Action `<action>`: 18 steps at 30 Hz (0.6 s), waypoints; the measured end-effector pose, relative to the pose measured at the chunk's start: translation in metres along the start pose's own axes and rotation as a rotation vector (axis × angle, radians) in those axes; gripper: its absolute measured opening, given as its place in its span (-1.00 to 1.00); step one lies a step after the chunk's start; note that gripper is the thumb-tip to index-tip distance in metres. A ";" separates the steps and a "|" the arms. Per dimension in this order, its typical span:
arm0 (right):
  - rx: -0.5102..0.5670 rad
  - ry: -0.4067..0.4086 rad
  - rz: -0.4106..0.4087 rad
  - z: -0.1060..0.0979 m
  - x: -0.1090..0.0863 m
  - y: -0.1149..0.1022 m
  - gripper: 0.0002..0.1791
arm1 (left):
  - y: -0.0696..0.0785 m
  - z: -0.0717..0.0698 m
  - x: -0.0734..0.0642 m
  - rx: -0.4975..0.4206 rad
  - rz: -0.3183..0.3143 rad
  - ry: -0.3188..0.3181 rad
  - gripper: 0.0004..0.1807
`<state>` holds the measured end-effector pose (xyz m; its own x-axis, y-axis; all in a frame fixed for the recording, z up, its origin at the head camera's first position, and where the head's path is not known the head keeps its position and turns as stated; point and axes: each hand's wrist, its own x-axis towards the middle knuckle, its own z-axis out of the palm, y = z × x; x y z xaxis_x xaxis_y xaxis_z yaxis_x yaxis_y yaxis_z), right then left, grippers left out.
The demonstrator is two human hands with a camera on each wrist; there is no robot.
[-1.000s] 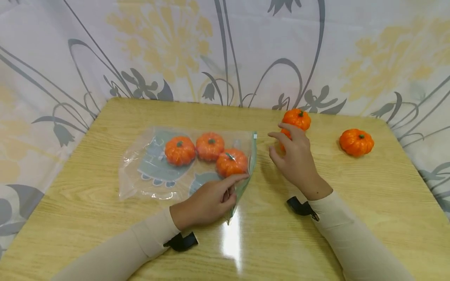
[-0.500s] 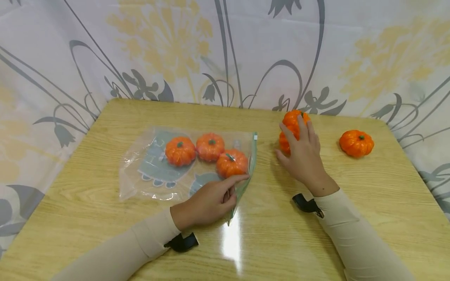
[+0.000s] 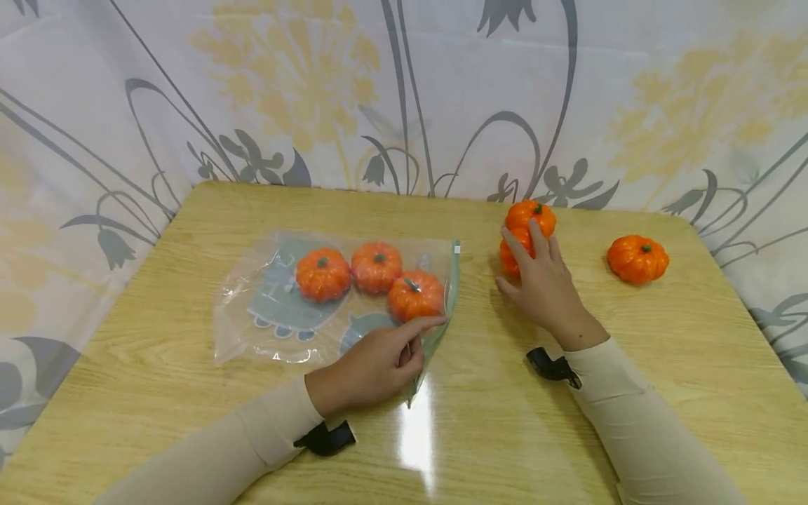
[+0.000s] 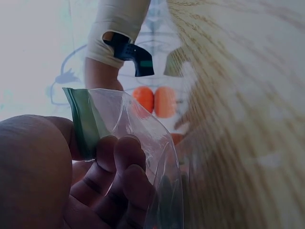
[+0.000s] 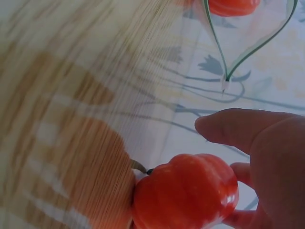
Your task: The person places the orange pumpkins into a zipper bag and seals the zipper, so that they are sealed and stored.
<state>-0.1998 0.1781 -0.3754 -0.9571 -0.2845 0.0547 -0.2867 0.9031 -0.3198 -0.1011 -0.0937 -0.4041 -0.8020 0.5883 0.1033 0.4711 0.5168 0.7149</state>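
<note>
A clear zip bag (image 3: 252,333) with a green edge lies on its side, three small orange pumpkins (image 3: 322,275) inside. My left hand (image 3: 372,365) pinches the green rim (image 4: 83,121) between thumb and fingers, holding the mouth raised. To the right, my right hand (image 3: 549,287) reaches over a nearer pumpkin (image 3: 511,259), fingers spread along it. In the right wrist view the thumb stands off from that pumpkin (image 5: 186,191), while fingertips are at its far side, partly hidden. Right behind it sits another pumpkin (image 3: 527,210).
One more pumpkin (image 3: 637,259) sits apart at the right of the wooden table (image 3: 486,421). A flower-patterned curtain (image 3: 442,91) hangs along the table's back edge. Both wrists carry black straps (image 3: 325,438).
My right hand has shifted right, its fingers spreading from a loose curl to lie over the nearer pumpkin. The left hand and bag have stayed put.
</note>
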 end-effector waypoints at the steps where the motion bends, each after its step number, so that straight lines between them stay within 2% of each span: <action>1: 0.004 0.000 0.000 0.000 0.000 0.001 -0.10 | 0.000 0.000 0.000 0.000 0.001 0.000 -0.40; 18: -0.013 0.066 0.012 -0.002 0.000 0.004 -0.20 | -0.002 0.001 0.001 -0.012 -0.008 -0.012 -0.41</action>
<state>-0.2006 0.1823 -0.3744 -0.9611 -0.2521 0.1129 -0.2751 0.9106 -0.3085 -0.1026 -0.0937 -0.4064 -0.8013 0.5915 0.0898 0.4603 0.5138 0.7240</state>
